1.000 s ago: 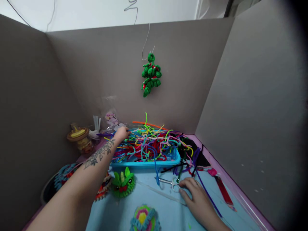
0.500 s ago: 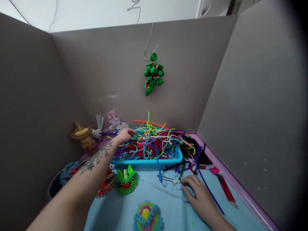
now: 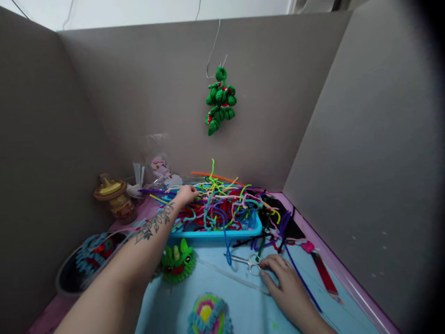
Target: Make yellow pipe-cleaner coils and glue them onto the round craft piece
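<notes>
My left hand reaches into the left part of a blue tray, its fingers curled closed among the heaped pipe cleaners. Which strands they pinch is hard to see. On the blue tabletop, my right hand rests with thumb and index finger apart beside the finger rings of small scissors; the fingertips are at the rings. A green fuzzy animal head with horn and eyes sits below the tray. Nearest me lies a round blue, pink and yellow fuzzy piece.
A dark bowl holding a blue and red fuzzy piece stands at left, behind it a hat-topped jar. A green knitted ornament hangs from a wire. At right lie purple strands and a red flat tool. Grey panels enclose three sides.
My left hand has moved slightly right and its fingers have curled in. The view has shifted, showing more of the bowl at left. My right hand stays by the scissors.
</notes>
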`<state>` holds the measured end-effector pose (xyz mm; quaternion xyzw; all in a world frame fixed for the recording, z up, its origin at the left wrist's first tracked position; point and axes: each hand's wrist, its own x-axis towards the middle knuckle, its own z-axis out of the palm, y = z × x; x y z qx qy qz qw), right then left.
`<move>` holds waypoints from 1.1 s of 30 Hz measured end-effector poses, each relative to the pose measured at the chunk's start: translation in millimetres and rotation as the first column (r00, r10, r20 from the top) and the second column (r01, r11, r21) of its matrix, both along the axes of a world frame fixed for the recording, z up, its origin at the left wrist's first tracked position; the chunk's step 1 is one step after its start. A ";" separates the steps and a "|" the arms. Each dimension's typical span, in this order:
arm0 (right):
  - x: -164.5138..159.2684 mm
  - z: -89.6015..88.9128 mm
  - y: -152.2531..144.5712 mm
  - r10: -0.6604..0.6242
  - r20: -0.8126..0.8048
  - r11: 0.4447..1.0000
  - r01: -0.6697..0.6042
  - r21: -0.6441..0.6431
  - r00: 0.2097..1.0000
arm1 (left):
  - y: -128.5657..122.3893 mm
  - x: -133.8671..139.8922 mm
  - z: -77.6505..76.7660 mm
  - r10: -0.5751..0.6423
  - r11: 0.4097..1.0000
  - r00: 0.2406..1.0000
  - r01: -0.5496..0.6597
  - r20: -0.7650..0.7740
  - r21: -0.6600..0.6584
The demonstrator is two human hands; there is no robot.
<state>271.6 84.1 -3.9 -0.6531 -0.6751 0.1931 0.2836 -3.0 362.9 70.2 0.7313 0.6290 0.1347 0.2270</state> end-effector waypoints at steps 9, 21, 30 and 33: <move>-0.4 -2.6 0.1 0.003 -0.003 1.000 -0.003 0.012 1.000 | -5.2 -59.7 45.1 0.186 0.923 0.963 -0.240 0.196 0.300; 1.9 -4.6 0.2 0.002 0.027 0.997 -0.004 0.083 1.000 | -20.6 -103.1 76.3 0.421 0.611 0.786 -0.614 0.452 0.500; -0.1 -3.4 -0.3 0.010 0.043 0.997 -0.013 0.072 0.999 | -30.5 -111.4 83.4 0.370 0.675 0.833 -0.545 0.411 0.498; 0.5 -4.4 0.0 0.014 0.045 0.997 -0.017 0.073 0.999 | -37.4 -94.8 70.2 0.304 0.782 0.886 -0.441 0.349 0.440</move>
